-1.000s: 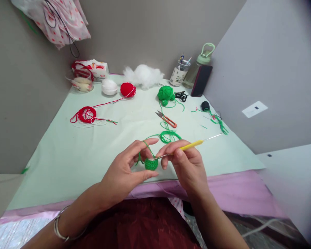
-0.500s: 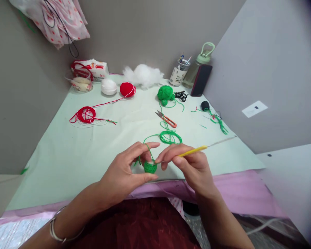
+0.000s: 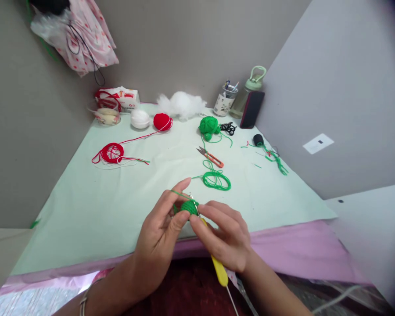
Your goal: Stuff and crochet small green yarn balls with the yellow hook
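Grey walls (image 3: 184,48) close in around a table spread with a pale green cloth (image 3: 82,193). At the upper left, a clear tub (image 3: 117,117) holds something cream-coloured (I can't tell what), with a tissue pack (image 3: 129,100) just behind it. Further right stand a white ball (image 3: 140,119), a red yarn ball (image 3: 163,122) and a heap of white fluff (image 3: 184,105). At the upper right, a pen cup (image 3: 223,106) holds pens; beside it is a green-lidded bottle (image 3: 255,83), partly hidden by a dark phone (image 3: 252,109).

At lower centre, the left hand (image 3: 161,228) pinches a small green crocheted piece (image 3: 188,207), index finger raised with a green strand running over it. The right hand (image 3: 225,232) has its thumb and forefinger nearly together at the piece's right side, gripping the yellow-handled hook (image 3: 219,270).

Half a second ago the hook's handle lay out to the right and white showed in the piece's mouth; now the handle has swung down toward the wearer and the piece shows its rounded green side. The hook's long axis runs on a steep diagonal, tip to the upper left, rear end toward the bottom edge, right of centre.
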Action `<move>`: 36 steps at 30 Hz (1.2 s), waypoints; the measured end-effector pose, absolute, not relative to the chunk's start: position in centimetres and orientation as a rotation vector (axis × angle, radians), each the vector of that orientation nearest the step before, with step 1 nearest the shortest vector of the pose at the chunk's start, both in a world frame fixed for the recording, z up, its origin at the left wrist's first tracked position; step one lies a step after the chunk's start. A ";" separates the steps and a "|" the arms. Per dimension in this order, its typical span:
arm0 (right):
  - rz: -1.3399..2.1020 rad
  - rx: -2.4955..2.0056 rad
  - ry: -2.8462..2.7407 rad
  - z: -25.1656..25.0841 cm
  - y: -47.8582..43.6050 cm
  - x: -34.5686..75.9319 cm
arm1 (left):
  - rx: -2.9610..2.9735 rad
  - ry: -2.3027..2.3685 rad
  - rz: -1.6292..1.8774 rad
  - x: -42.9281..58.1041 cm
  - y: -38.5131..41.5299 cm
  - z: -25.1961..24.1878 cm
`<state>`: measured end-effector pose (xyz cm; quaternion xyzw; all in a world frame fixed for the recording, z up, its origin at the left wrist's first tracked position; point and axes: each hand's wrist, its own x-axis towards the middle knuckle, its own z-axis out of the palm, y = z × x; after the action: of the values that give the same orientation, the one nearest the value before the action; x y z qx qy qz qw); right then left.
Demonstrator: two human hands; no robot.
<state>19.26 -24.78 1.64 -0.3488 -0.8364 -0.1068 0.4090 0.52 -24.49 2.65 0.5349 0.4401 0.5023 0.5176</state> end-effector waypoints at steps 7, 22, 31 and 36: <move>-0.185 -0.763 -2.043 2.3 -25.0 19.4 | 0.629 0.697 0.990 0.4 -23.8 3.9; 0.562 -0.654 -1.642 2.8 -24.2 19.6 | 0.684 0.614 0.818 -0.7 -21.8 3.5; 0.998 -0.748 -1.382 3.2 -24.1 20.8 | 0.977 0.574 0.708 -2.4 -21.3 3.1; 1.208 -0.748 -1.173 3.7 -23.4 20.8 | 0.940 0.599 0.673 -2.5 -21.3 3.4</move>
<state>20.81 -23.43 3.71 -0.3233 -0.5072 0.5222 0.6046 -2.48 -21.28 3.37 0.4377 0.2787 0.3131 0.7954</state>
